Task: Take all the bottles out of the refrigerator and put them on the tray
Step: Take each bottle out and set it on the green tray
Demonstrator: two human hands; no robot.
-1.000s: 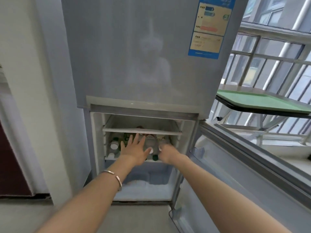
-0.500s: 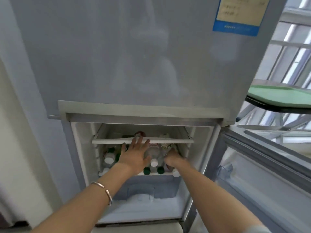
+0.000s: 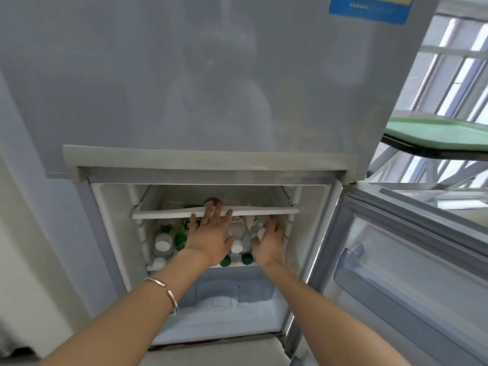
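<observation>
The refrigerator's lower compartment is open. Several bottles lie on its middle shelf (image 3: 200, 265): a white-capped one (image 3: 162, 244) at the left, a green one (image 3: 181, 233), a clear one (image 3: 237, 245) between my hands, and two green caps (image 3: 225, 261) at the shelf's front. A red-capped bottle (image 3: 211, 201) rests on the upper shelf (image 3: 264, 211). My left hand (image 3: 208, 239) lies flat over the bottles with fingers spread. My right hand (image 3: 269, 244) curls around a clear white-capped bottle (image 3: 261, 233) at the shelf's right end. The green tray (image 3: 435, 133) sits on a rack at the right, outside the refrigerator.
The upper refrigerator door (image 3: 211, 75) is closed above the opening. The lower door (image 3: 396, 273) stands open to the right, with a blue door bin (image 3: 353, 270). A drawer (image 3: 219, 294) sits under the shelf. Window bars (image 3: 449, 62) stand behind the tray.
The view has come closer to the open compartment. Both hands have reached deeper over the bottles, and my right hand has shifted to the right end of the shelf.
</observation>
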